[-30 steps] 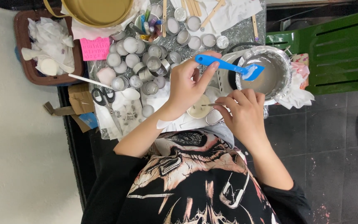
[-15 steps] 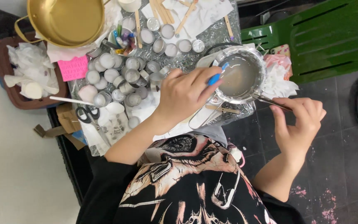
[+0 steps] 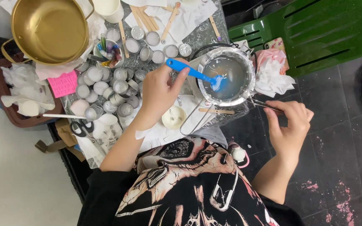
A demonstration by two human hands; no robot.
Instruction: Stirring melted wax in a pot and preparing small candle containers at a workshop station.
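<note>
Head view, looking down. Green plastic chair at upper right, beside the bench, which is crowded with paper and small items. Gold pot at upper left, partly over the bench edge; brown tray of white bits below it. Foil-lined bowl of cloudy liquid sits at the bench's right edge, crumpled pink-white paper just beside it. Cluster of small round tins left of centre, scissors near them at the bench's near edge. Left hand closed around the handle of a blue spatula, blade end dipped in the bowl's liquid. Right hand off the bench edge, fingers pinching the thin metal handle that runs to the bowl. Small white candle cup under the left wrist.
</note>
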